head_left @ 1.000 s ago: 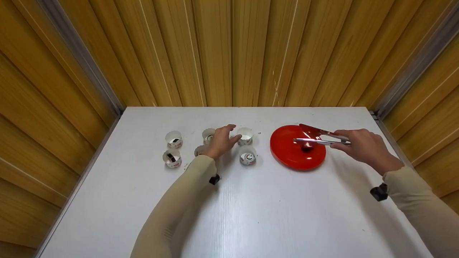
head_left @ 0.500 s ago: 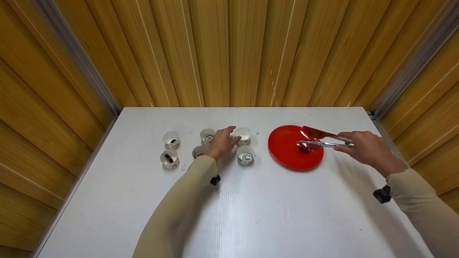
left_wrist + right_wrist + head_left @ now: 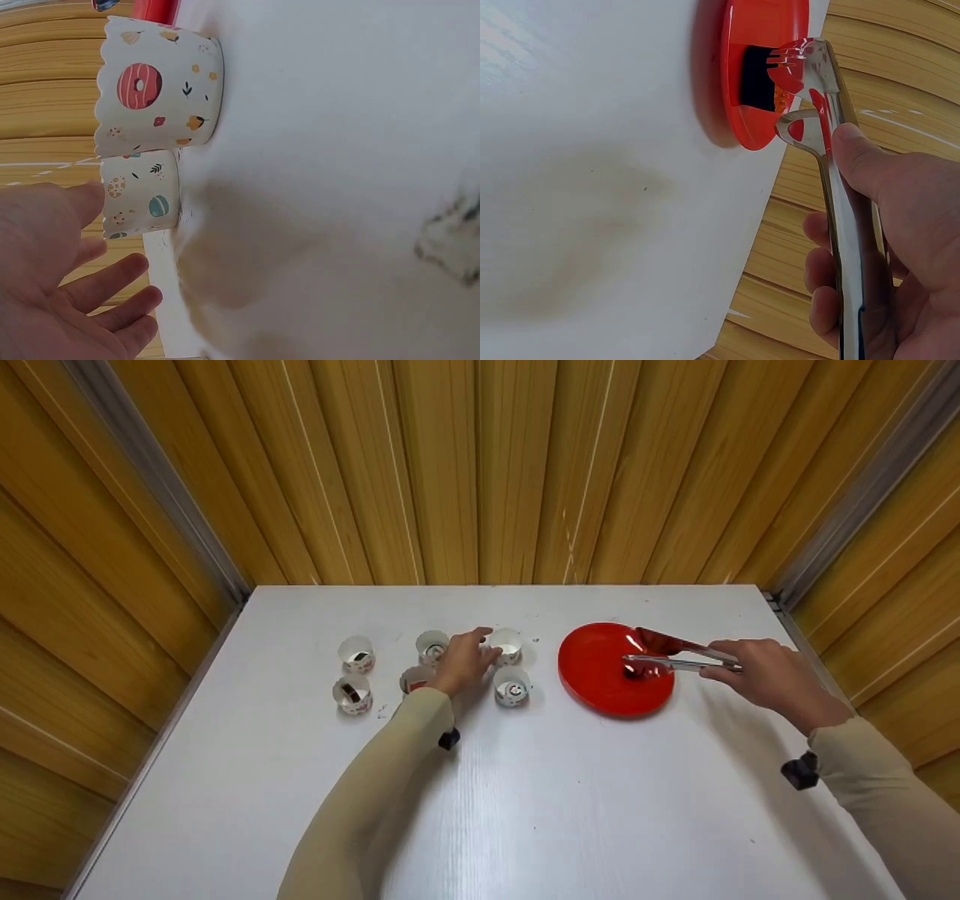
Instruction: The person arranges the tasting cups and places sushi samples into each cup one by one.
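Observation:
My right hand (image 3: 772,679) grips metal tongs (image 3: 838,187). Their ends stand apart over the red plate (image 3: 596,682), and the fork-shaped one overlaps a roe sushi (image 3: 757,79) wrapped in black seaweed in the right wrist view. My left hand (image 3: 461,664) hovers among white paper cups, its fingers spread and holding nothing. Its thumb is right at the rim of the back right cup (image 3: 139,199) in the left wrist view. Nearer stands the front right cup (image 3: 169,90), printed with a doughnut. Part of a middle cup (image 3: 415,679) is hidden behind the left hand.
Two cups (image 3: 356,654) with dark pieces inside stand at the left, one behind the other. Another cup (image 3: 433,646) stands behind the left hand. All rest on a white table (image 3: 495,810), with wood-look panels (image 3: 450,472) behind it and at both sides.
My right hand and the tongs have shifted slightly right relative to the plate. The left hand stays beside the back right cup. The head view has turned a little.

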`<state>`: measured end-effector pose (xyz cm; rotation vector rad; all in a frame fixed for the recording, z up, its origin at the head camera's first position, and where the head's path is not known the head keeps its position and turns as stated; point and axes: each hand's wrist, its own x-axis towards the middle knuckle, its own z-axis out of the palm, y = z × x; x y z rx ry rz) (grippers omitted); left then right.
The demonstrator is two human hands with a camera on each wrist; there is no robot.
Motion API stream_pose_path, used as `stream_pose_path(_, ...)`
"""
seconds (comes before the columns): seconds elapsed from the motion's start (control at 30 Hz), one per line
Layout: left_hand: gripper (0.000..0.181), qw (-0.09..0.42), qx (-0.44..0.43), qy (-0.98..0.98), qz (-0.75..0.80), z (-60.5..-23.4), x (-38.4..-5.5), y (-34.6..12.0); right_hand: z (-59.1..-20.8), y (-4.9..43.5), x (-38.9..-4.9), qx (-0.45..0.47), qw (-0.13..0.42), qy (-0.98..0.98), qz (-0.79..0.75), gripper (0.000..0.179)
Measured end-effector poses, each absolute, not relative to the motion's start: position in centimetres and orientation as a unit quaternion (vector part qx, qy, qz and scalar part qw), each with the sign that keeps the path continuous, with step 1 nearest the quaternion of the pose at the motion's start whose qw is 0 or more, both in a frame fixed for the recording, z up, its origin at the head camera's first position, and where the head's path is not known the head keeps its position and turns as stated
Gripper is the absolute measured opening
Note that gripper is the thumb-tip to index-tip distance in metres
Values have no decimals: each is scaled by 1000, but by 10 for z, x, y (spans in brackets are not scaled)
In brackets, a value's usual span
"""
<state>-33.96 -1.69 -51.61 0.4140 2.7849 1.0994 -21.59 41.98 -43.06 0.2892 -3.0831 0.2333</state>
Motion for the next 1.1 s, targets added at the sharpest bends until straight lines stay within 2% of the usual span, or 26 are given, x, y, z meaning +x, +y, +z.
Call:
stream_pose_path(0.43, 48, 47, 149, 927, 340, -517, -341, -19, -431, 417, -218, 99, 17, -993, 61, 45)
stream_pose_path(1.1, 48, 66, 132, 926, 347, -517, -344, -17, -427, 415, -218, 88, 12, -994, 69, 45)
